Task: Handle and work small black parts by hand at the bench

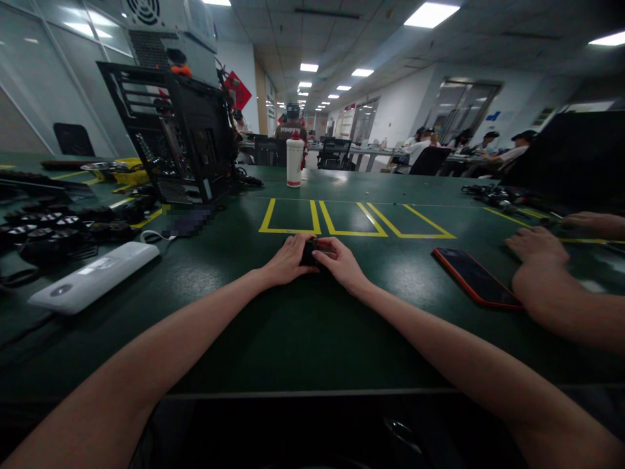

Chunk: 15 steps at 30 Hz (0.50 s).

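Note:
A small black object [308,253] sits low over the green table [293,339], near its middle; its kind cannot be made out. My left hand [289,259] is closed around its left side, fingers curled over the top. From the right, my right hand [340,260] pinches the same object between thumb and fingers. Much of the object is hidden by my fingers. Just beyond both hands, yellow tape outlines [351,233] mark the tabletop.
On the left lie a white power strip [97,277] and several black parts [58,225], with an open computer case [190,137] behind. A white bottle [293,161] stands farther back. To the right are a red-edged phone [476,277] and another person's hands [537,247].

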Available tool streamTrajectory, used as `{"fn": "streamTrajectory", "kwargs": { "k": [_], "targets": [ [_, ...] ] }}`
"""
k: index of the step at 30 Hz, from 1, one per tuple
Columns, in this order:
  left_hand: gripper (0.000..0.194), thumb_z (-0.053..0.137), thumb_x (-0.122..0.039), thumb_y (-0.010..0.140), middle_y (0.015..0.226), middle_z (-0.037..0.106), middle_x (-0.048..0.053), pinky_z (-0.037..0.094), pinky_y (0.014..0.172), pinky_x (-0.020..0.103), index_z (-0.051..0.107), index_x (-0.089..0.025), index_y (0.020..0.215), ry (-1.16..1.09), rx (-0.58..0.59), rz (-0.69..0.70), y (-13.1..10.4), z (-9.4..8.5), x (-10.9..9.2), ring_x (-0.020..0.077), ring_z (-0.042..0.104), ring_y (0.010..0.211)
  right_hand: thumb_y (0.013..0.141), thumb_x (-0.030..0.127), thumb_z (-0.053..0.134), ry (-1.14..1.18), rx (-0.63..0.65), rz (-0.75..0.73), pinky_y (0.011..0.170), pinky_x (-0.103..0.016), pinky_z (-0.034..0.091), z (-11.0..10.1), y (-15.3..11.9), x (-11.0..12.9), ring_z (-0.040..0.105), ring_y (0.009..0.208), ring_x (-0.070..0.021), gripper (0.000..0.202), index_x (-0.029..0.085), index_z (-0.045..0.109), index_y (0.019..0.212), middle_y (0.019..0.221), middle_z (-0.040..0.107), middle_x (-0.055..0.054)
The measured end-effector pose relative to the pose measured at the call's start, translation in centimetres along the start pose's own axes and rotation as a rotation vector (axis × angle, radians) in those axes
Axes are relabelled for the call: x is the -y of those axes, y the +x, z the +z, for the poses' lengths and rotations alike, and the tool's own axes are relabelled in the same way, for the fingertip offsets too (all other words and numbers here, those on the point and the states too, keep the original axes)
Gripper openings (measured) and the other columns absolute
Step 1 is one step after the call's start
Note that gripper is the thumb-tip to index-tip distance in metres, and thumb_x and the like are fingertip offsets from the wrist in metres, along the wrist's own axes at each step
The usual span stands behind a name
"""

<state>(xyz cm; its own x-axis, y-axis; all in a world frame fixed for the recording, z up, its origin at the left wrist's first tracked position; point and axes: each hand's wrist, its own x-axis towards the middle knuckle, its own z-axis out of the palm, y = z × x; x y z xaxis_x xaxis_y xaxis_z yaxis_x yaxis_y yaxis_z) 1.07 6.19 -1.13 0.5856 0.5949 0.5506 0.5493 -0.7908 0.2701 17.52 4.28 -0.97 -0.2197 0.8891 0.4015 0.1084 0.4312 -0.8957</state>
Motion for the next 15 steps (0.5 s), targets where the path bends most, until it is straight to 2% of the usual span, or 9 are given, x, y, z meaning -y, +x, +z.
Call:
{"fn": "streamTrajectory", "kwargs": {
  "k": [4,8,15],
  "targets": [
    [0.063,0.064,-0.041,0.067,0.112,0.043,0.012,0.037,0.09,0.046,0.032,-0.017,0.116,0.007,-0.005,0.002,-0.04,-0.07,-0.06,0.0278,0.043,0.104,0.071,0.026,0.058,0.042,0.056,0.061,0.085,-0.036,0.045,-0.13,-0.12,-0.17,0.059,0.091,-0.0163,0.026,0.018,0.054,0.096,0.099,0.06,-0.005],
    [0.062,0.061,-0.043,0.069,0.113,0.043,0.012,0.037,0.09,0.045,0.032,-0.016,0.117,0.012,-0.004,0.008,-0.03,0.0,0.04,0.0275,0.043,0.104,0.067,0.022,0.063,0.138,0.082,0.027,0.084,-0.032,0.046,-0.01,-0.46,-0.02,0.058,0.092,-0.0143,0.026,0.02,0.051,0.09,0.098,0.057,-0.002],
    [0.063,0.063,-0.042,0.068,0.113,0.043,0.012,0.036,0.091,0.045,0.032,-0.016,0.117,-0.006,-0.007,0.003,-0.01,0.08,0.05,0.0276,0.042,0.105,0.07,0.026,0.059,0.037,0.0,-0.013,0.08,-0.031,0.048,0.12,-0.19,0.2,0.057,0.083,-0.0131,0.015,0.019,0.053,0.082,0.085,0.057,0.0]
  ]
}}
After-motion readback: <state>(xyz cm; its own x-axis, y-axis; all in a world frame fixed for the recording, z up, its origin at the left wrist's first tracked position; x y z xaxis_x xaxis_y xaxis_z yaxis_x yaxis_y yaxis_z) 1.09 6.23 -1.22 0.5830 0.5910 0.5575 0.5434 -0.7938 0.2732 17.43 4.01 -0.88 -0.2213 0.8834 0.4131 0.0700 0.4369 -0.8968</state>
